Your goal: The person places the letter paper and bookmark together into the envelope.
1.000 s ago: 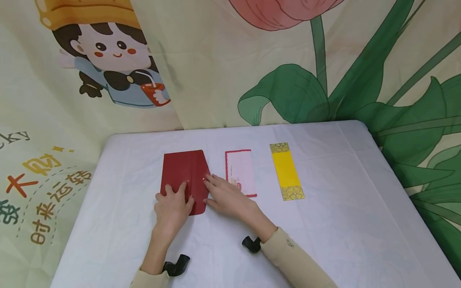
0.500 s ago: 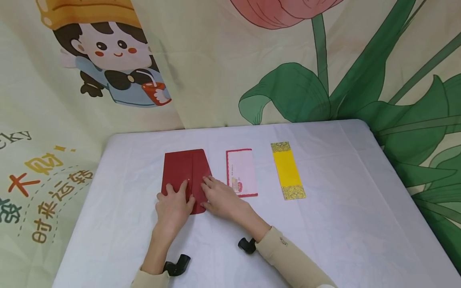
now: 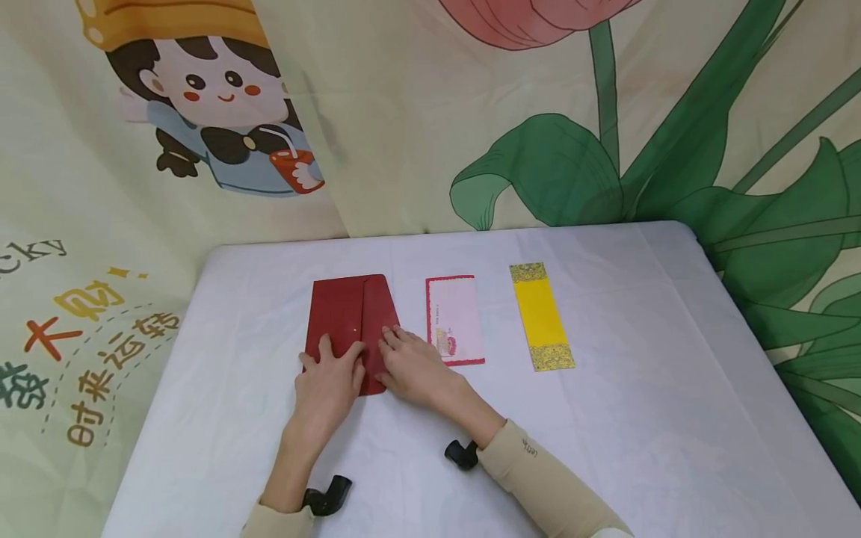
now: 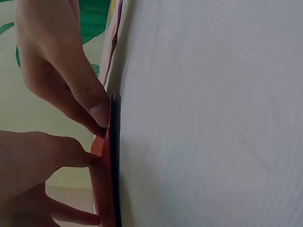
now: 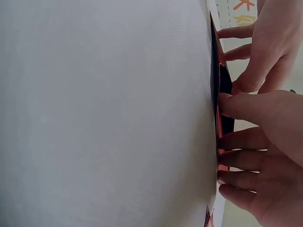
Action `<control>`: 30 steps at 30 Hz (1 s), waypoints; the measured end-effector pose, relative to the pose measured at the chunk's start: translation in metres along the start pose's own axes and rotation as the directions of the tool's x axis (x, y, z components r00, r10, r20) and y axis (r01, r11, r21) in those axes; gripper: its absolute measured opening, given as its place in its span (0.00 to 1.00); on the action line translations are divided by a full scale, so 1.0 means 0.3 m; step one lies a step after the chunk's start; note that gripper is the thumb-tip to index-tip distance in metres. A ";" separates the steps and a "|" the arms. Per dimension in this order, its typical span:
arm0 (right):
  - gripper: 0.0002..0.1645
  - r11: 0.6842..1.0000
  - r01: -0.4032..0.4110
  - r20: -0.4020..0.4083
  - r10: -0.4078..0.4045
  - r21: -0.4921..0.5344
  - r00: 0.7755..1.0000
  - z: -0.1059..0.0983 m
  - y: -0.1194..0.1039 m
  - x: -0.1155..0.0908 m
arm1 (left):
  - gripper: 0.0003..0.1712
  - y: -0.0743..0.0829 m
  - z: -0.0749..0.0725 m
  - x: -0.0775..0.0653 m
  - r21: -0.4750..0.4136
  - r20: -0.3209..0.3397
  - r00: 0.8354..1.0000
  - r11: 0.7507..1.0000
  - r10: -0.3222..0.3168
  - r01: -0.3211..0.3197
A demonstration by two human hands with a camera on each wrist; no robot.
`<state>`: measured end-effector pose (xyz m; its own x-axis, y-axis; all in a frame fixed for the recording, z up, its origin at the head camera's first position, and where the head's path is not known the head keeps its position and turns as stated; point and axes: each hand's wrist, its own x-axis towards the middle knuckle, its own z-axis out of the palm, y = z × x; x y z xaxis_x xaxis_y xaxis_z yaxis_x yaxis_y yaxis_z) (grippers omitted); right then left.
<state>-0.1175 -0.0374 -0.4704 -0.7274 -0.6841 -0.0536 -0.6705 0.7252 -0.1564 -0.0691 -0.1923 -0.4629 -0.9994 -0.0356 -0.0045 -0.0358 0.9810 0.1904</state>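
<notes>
A dark red paper envelope (image 3: 336,306) lies on the white-covered table, its tapered flap (image 3: 382,310) toward the right. My left hand (image 3: 326,385) rests on the envelope's near-left part with fingers spread. Over the flap side, my right hand (image 3: 417,370) touches with its fingers extended. In the right wrist view, the right hand's fingers (image 5: 244,161) touch the red edge, and a dark gap shows between the paper layers. The left wrist view has the right thumb (image 4: 99,113) at the envelope's edge. The hands hide the envelope's near part.
Right of the envelope lies a pink card (image 3: 457,317) with a red border. Farther right is a yellow strip (image 3: 541,317) with patterned ends. A printed curtain (image 3: 390,112) hangs behind the table (image 3: 639,373). Black camera mounts (image 3: 329,495) sit at both wrists.
My right hand has shifted slightly left over the flap, uncovering more of the pink card. The left hand stays on the envelope. The head view has drifted a little.
</notes>
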 end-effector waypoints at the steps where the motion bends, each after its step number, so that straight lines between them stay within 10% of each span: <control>1: 0.37 1.000 0.001 0.001 -0.001 -0.004 1.000 0.000 0.001 0.000 | 0.22 -0.002 0.002 0.001 0.003 -0.006 1.000 1.000 0.005 -0.005; 14: 0.36 1.000 0.000 0.021 0.000 -0.012 1.000 -0.010 -0.004 0.005 | 0.38 -0.104 -0.036 0.028 -0.156 0.167 0.973 0.979 0.159 -0.133; 30: 0.37 0.999 -0.009 -0.005 0.009 0.032 1.000 0.000 0.001 -0.002 | 0.42 -0.104 -0.039 0.037 -0.155 0.187 0.971 0.981 0.147 -0.118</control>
<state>-0.1173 -0.0369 -0.4705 -0.7344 -0.6769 -0.0505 -0.6587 0.7286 -0.1878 -0.0790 -0.2256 -0.4574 -0.9764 0.1452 -0.1601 0.0836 0.9368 0.3397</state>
